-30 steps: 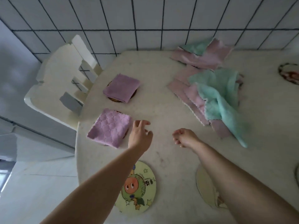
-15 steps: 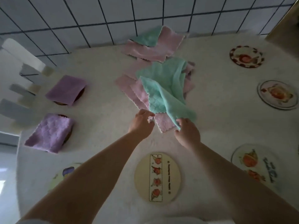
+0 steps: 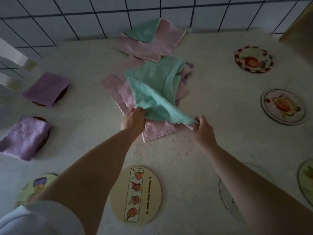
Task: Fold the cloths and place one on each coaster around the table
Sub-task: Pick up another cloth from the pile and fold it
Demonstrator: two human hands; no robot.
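Now both hands (image 3: 133,120) (image 3: 202,130) on green cloth (image 3: 152,92)

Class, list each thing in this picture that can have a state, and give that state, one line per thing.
Left hand: shut on the green cloth's near edge.
Right hand: shut on the green cloth's corner.
Green cloth: unfolded, partly lifted off the pile.
Pink cloths: unfolded, heaped.
Far purple cloth: folded, on a coaster.
Near purple cloth: folded, on a coaster.
Strip-picture coaster: bare.
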